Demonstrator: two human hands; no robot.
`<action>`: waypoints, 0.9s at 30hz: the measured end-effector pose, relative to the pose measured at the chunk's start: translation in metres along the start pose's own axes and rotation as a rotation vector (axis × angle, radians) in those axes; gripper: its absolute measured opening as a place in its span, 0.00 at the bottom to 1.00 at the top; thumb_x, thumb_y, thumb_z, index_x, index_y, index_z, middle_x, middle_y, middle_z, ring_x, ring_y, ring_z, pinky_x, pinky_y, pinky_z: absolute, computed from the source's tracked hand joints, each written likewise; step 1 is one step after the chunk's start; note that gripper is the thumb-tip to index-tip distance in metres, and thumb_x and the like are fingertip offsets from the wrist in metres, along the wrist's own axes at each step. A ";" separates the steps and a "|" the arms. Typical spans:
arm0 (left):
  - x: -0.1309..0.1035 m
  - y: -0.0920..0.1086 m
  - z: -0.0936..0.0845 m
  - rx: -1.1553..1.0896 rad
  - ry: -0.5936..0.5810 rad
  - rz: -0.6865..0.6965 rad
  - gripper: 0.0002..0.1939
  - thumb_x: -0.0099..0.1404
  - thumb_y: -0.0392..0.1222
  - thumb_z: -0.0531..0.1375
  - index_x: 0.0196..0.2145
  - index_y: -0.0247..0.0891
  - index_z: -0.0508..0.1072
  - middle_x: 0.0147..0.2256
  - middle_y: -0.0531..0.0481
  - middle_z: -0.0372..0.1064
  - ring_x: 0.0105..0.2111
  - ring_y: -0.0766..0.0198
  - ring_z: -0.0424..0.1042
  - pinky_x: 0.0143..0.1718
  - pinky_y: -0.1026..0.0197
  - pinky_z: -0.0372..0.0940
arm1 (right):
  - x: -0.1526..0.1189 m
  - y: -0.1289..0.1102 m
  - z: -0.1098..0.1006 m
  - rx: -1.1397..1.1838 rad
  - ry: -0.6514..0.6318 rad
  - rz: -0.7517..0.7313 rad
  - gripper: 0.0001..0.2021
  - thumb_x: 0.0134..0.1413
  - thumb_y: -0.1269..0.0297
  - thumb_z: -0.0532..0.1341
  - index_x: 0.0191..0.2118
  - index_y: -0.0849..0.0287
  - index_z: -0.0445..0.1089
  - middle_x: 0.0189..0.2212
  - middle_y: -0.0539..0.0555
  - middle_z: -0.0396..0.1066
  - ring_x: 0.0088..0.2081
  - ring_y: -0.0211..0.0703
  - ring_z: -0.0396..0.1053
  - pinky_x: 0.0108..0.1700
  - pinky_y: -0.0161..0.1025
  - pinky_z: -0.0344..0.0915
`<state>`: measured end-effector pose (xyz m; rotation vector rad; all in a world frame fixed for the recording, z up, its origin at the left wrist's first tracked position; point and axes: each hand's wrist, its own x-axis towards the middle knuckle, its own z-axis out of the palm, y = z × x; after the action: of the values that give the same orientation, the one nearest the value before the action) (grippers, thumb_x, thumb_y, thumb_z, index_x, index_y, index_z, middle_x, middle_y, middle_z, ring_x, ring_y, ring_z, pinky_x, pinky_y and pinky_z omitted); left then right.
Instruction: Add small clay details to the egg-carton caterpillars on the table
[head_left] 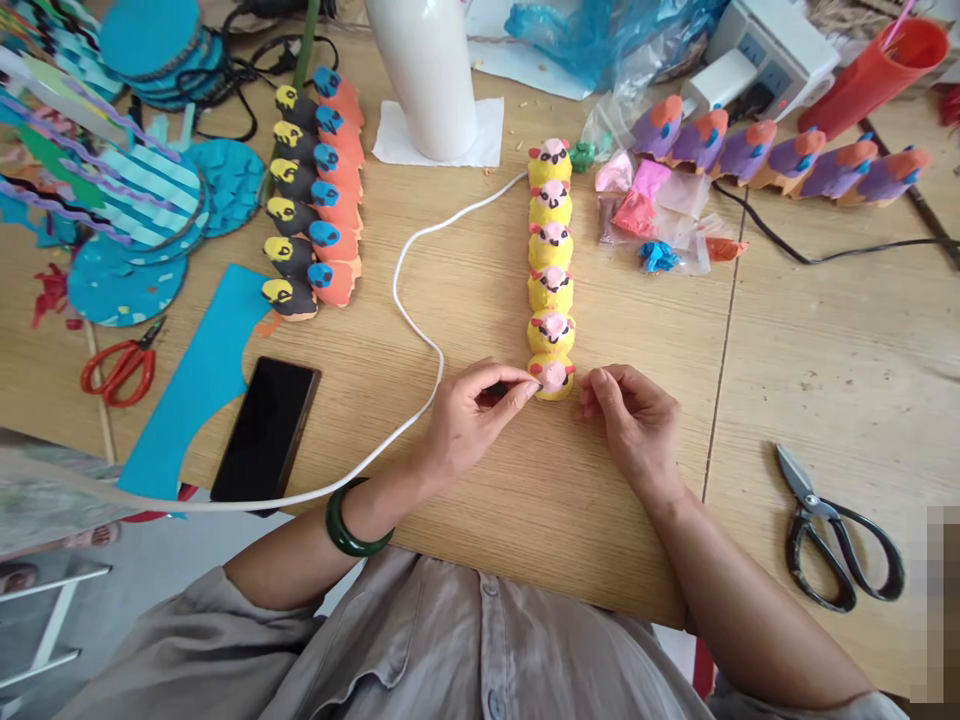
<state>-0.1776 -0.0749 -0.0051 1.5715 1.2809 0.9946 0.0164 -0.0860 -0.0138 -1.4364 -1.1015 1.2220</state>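
Note:
A row of yellow clay animals (550,290) with pink faces, red ears and black marks runs away from me down the middle of the table. At its near end, my left hand (480,405) pinches a small piece of black clay (538,387) against the left side of the nearest pink face. That face shows fewer dark marks than the others. Just right of the same animal, my right hand (634,420) has thumb and fingers pressed together; whether anything is between them is hidden.
Finished-looking black and orange rows (335,225) stand left, a purple row (791,165) at back right. Clay packets (645,200) lie beside the yellow row. A white cable (397,290) crosses the table. Around lie a phone (266,430), red scissors (120,370) and black-handled scissors (832,530).

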 end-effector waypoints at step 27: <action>0.006 -0.002 0.005 0.142 0.016 0.162 0.05 0.71 0.40 0.63 0.37 0.37 0.77 0.34 0.49 0.76 0.34 0.66 0.74 0.36 0.65 0.68 | 0.000 -0.002 0.001 -0.023 -0.013 -0.018 0.19 0.61 0.45 0.65 0.30 0.57 0.74 0.22 0.49 0.70 0.23 0.36 0.67 0.27 0.36 0.66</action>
<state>-0.1728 -0.0690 -0.0085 1.8033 1.2741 1.0365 0.0154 -0.0859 -0.0119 -1.4349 -1.1380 1.2116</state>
